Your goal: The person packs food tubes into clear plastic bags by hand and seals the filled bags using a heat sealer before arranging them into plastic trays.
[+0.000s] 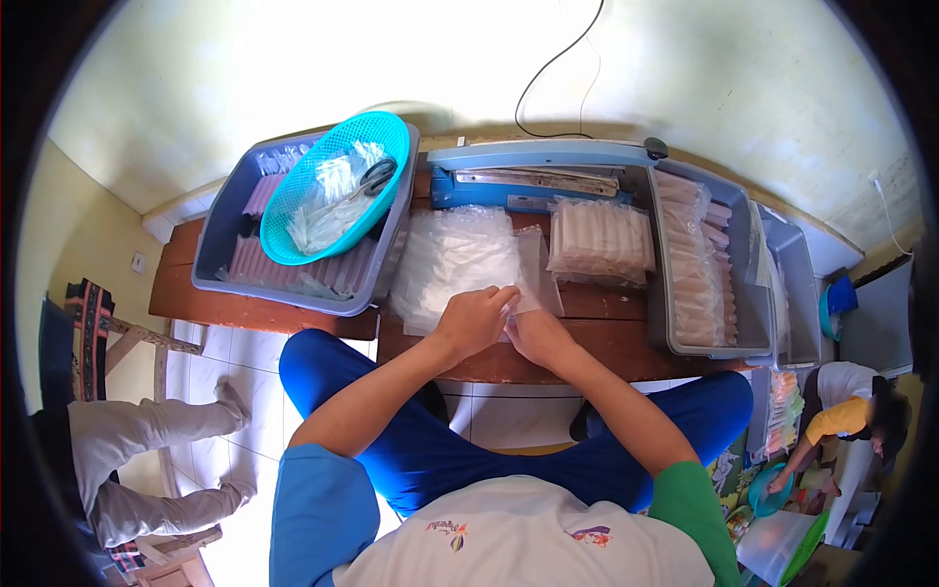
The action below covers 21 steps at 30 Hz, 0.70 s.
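My left hand (pixel 479 321) is closed, thumb and fingers pinched at the edge of a clear plastic bag (pixel 538 269). Close beside it, my right hand (pixel 538 336) has its fingers curled at the same bag, partly hidden. Just left of that bag lies a thick stack of clear plastic bags (pixel 450 254) on the brown wooden table (pixel 606 338). Filled packs of pale pink sticks (pixel 600 238) are piled to the right. Behind them stands a blue bag sealer (pixel 499 186) with a long arm across its top.
At left, a grey tub (pixel 377 293) of pink sticks carries a turquoise basket (pixel 279 245) with plastic pieces and scissors (pixel 377 176). Another grey tub (pixel 665 328) of sticks stands right. A person (pixel 161 430) sits at left; another (pixel 843 416) works at far right.
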{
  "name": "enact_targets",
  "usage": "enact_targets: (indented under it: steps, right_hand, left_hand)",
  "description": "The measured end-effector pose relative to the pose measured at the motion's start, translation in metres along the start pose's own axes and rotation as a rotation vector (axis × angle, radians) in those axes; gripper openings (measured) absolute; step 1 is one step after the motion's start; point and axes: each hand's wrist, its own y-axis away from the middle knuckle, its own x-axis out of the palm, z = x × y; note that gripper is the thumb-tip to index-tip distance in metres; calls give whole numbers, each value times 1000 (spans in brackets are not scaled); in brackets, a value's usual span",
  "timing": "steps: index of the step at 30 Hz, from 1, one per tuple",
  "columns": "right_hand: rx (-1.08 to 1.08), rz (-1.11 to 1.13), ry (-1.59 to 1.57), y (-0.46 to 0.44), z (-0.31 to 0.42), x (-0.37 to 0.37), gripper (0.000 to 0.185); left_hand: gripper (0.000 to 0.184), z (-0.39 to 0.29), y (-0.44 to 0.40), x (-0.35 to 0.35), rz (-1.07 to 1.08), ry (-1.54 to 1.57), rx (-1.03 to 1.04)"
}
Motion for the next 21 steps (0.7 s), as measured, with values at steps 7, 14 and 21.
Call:
enact_targets:
  steps: [7,14,21]
  right_hand:
    - [10,-132,34,38,21,-96,17]
    - [110,-545,101,64,-37,-191,17]
    - [396,-666,229,104,-149,-252,18]
  left_hand:
    - [39,-35,-26,-30,-39,267,-30]
    - [32,-91,-108,-13,-103,485,108]
    - [27,-142,-195,59,-41,509,183]
